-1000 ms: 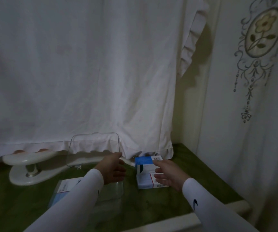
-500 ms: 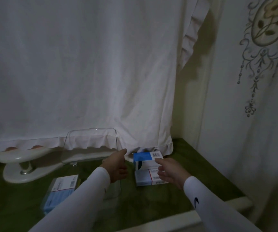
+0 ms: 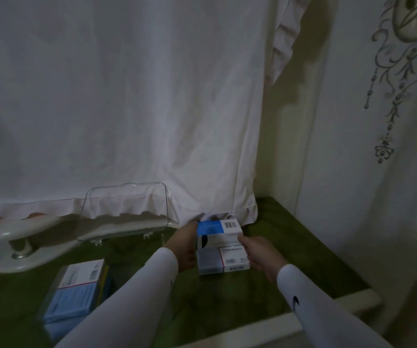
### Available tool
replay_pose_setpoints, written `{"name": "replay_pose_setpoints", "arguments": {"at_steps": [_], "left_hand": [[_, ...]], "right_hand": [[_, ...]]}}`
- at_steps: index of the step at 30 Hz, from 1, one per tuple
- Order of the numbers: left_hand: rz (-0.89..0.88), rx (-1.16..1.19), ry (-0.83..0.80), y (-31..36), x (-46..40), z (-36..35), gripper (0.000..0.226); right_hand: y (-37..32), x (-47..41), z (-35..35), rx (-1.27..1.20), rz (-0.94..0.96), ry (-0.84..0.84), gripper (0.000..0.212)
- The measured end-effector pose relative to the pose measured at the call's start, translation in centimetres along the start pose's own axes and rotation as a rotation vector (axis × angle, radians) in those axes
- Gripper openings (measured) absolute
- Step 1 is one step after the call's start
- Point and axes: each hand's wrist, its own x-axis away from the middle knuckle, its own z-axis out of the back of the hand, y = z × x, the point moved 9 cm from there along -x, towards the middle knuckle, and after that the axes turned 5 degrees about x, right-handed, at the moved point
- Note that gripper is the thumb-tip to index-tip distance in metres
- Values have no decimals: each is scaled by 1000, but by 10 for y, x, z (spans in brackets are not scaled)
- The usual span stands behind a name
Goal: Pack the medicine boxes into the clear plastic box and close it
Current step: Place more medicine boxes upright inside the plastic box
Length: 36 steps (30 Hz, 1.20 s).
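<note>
Hands, left (image 3: 186, 243) and right (image 3: 257, 256), grip top medicine box (image 3: 218, 232) ends, long axis lying left-right.

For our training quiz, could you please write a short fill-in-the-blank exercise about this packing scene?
1. The top medicine box is held between ____ hands.
2. It sits on another medicine box, whose stripe is ____.
3. The clear lid of the plastic box stands ____.
4. The cloth under everything is ____.

Missing words: two; red; open; green
</note>
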Motion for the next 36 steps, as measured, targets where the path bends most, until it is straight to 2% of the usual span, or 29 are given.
{"name": "replay_pose_setpoints", "arguments": {"at_steps": [8, 15, 20, 36], "left_hand": [[21, 49, 57, -13, -25, 1, 32], [50, 21, 137, -24, -55, 11, 42], [75, 17, 92, -29, -58, 9, 31], [98, -1, 71, -31, -53, 5, 39]], "right_hand": [[17, -17, 2, 13, -55, -3, 33], [25, -23, -2, 29, -96, 1, 26], [29, -24, -4, 47, -111, 9, 22], [29, -16, -2, 44, -129, 10, 16]]}}
